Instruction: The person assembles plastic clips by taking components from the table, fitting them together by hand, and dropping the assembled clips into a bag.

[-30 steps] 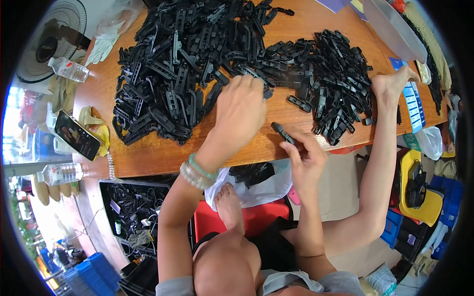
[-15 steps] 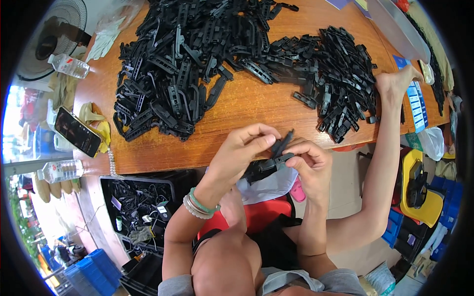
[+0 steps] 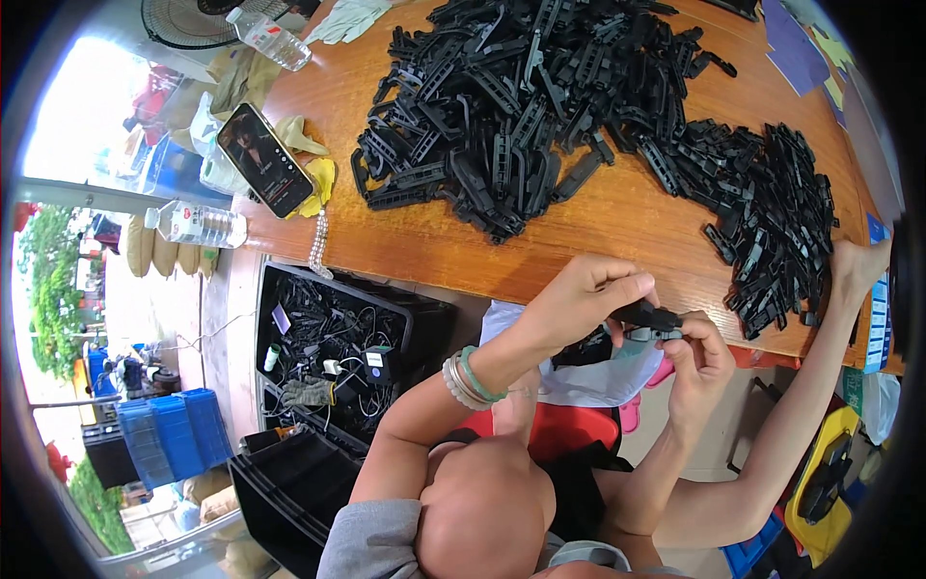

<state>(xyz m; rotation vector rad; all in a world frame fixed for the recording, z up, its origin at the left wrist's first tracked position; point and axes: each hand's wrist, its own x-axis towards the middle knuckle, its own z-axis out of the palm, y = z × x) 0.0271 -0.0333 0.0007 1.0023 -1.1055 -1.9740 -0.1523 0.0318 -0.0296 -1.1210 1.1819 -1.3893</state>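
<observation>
The left hand (image 3: pixel 598 301) is pinching a black plastic part (image 3: pixel 648 317) between thumb and fingers, right of centre in the frame, over the front edge of the wooden table (image 3: pixel 424 249). The right hand (image 3: pixel 702 357) is gripping the right end of this part, thumb and fingertips bearing on it. The fingers are partly hiding the part; whether it is comprising one piece or two, one cannot tell. A large pile (image 3: pixel 502 116) of black parts is covering the table at upper centre. A smaller pile (image 3: pixel 781 227) is lying at upper right, adjoining the large one. A phone (image 3: pixel 265 159) is leaning at upper left, one bottle (image 3: pixel 198 224) lying below it. A black crate (image 3: pixel 422 338) is holding parts and cables at lower left
</observation>
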